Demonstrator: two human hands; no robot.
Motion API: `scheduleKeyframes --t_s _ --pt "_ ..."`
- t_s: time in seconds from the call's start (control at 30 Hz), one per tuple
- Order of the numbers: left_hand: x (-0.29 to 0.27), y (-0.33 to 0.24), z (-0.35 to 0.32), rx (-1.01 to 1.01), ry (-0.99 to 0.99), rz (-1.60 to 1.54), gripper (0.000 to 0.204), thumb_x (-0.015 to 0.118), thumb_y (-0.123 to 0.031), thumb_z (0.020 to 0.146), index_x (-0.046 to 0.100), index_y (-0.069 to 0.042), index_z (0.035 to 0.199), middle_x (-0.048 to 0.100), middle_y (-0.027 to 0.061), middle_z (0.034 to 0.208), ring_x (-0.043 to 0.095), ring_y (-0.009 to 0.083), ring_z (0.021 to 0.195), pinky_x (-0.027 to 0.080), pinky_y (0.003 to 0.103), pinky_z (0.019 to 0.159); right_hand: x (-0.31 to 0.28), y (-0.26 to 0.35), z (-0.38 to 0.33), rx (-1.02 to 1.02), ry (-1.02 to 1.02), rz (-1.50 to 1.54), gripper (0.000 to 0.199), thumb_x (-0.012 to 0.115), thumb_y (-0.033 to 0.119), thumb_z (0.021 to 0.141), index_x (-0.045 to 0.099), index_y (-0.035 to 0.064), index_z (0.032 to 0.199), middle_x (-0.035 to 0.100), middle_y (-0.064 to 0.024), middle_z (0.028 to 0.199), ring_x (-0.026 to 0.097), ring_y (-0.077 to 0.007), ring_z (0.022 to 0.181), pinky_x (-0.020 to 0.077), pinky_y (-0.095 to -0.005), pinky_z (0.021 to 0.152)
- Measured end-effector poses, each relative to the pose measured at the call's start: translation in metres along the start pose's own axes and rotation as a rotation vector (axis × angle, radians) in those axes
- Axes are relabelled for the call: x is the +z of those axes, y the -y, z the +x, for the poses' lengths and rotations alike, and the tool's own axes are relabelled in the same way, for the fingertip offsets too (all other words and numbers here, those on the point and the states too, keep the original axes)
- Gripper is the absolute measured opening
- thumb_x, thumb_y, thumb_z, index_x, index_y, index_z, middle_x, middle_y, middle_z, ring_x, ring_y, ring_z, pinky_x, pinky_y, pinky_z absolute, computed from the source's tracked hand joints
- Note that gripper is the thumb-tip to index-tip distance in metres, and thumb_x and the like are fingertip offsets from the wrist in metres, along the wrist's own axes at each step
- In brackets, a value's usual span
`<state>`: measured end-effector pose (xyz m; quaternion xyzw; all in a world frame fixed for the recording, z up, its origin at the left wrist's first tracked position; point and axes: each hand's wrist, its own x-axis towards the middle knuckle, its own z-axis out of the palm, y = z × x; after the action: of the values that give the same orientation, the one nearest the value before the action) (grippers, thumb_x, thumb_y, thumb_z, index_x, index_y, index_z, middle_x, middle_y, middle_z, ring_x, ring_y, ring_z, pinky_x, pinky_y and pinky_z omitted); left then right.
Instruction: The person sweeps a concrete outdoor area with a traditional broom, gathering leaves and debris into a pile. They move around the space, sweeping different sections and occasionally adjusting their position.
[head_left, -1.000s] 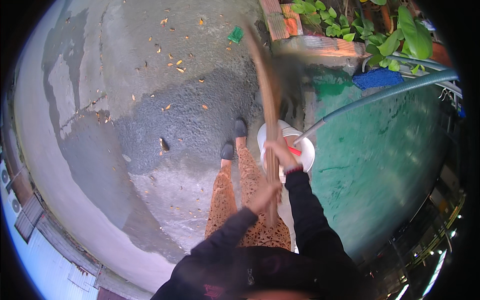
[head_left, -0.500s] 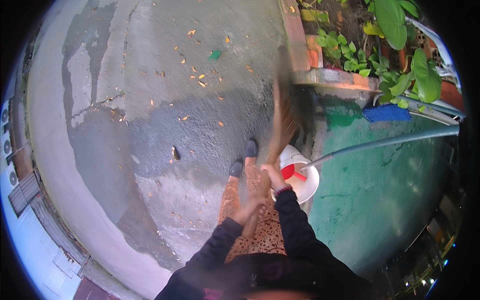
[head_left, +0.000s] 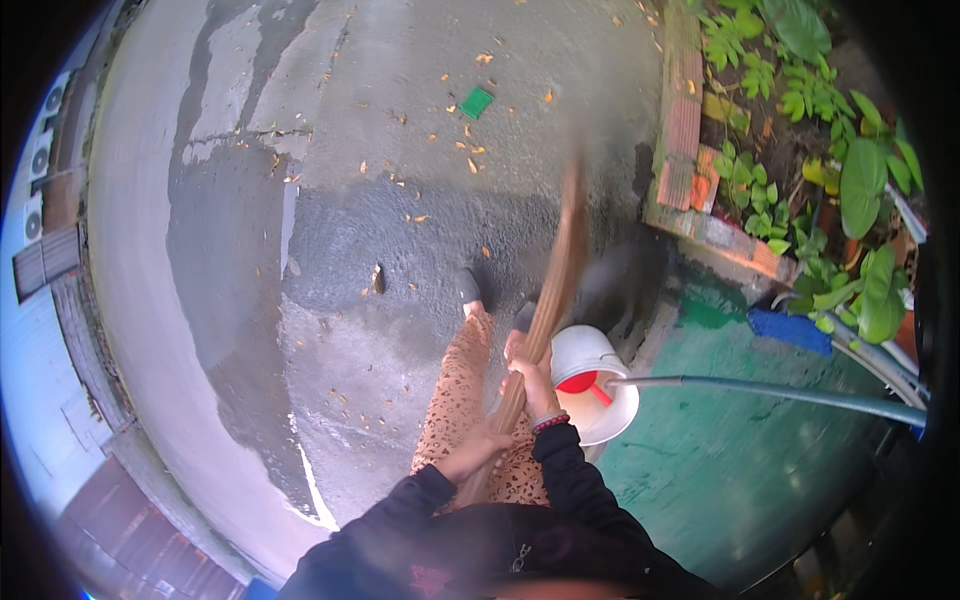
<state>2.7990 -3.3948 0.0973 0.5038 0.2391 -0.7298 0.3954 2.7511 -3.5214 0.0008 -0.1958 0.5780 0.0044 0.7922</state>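
Both hands are closed round a long brown stick broom (head_left: 556, 290), a ribbed bundle that runs from my lap away over the wet ground. My left hand (head_left: 474, 456) grips its near end. Further up, my right hand (head_left: 532, 387), with a red bracelet at the wrist, wraps round it. The broom's far end is smeared by motion. Just right of my right hand stands a white bucket (head_left: 586, 347) holding a red scoop (head_left: 577, 384). A grey-green hose (head_left: 780, 393) reaches into the bucket from the right.
Wet grey concrete (head_left: 430, 240) with scattered dry leaves lies ahead, along with a green flat piece (head_left: 476, 102). Brick edging (head_left: 682, 125) borders a bed of green plants (head_left: 862, 195) at far right. Near it lies a blue cloth (head_left: 790, 330) beside green flooring (head_left: 720, 460).
The view has turned, so the plant bed and green piece sit further right. My feet have shifted, the left now ahead. Both hands still hold the broom, whose far end has swung.
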Motion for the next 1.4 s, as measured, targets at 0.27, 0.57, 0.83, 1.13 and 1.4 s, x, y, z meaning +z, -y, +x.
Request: scheduleKeyframes --t_s 0.27,0.57,0.83,1.13,1.4 --pt "-0.098 -0.089 -0.042 0.003 -0.234 -0.264 0.026 0.055 -0.002 0.078 0.043 -0.005 0.1 0.046 0.0024 0.07 0.046 0.0088 0.054 0.04 0.025 0.046 0.14 -0.058 0.085 0.384 0.177 -0.063 0.021 0.061 0.011 0.075 0.05 0.004 0.091 0.052 -0.009 0.071 0.058 -0.0215 0.061 0.0515 -0.0379 0.057" --pt "-0.17 -0.152 -0.096 0.382 -0.514 -0.371 0.039 0.049 0.005 0.076 0.032 -0.004 0.11 0.049 0.0086 0.07 0.048 0.0141 0.047 0.044 0.027 0.041 0.311 -0.019 0.109 0.251 0.852 -0.378 0.078 0.059 0.028 0.089 0.011 0.0171 0.15 0.056 -0.0152 0.108 0.062 -0.0218 0.081 0.0574 -0.0336 0.067" --pt "-0.189 -0.181 -0.073 0.104 -0.009 -0.735 0.045 0.052 0.005 0.072 0.038 -0.007 0.113 0.045 0.0051 0.067 0.043 0.0115 0.049 0.038 0.026 0.043 0.182 0.137 0.292 0.052 -0.293 -0.055 0.028 0.049 0.022 0.09 0.047 0.0077 0.114 0.059 -0.0082 0.077 0.06 -0.0214 0.064 0.0538 -0.0392 0.061" --pt "-0.216 -0.156 -0.061 -0.007 -0.554 -0.227 0.049 0.054 0.004 0.07 0.032 -0.001 0.114 0.049 0.008 0.062 0.051 0.0171 0.043 0.044 0.031 0.038 0.245 0.277 0.464 -0.22 -0.232 -0.784 0.067 0.054 0.015 0.091 0.018 0.0051 0.146 0.064 -0.0142 0.108 0.061 -0.0225 0.088 0.054 -0.0394 0.07" --pt "-0.204 -0.175 0.01 -0.325 -0.657 -0.431 0.052 0.055 0.002 0.071 0.033 -0.004 0.117 0.048 0.0077 0.062 0.051 0.0181 0.044 0.044 0.032 0.038 0.275 0.243 0.702 -0.151 -0.137 -0.814 0.063 0.061 0.015 0.085 0.034 0.0021 0.141 0.058 -0.0184 0.112 0.061 -0.0259 0.092 0.0573 -0.0421 0.069"
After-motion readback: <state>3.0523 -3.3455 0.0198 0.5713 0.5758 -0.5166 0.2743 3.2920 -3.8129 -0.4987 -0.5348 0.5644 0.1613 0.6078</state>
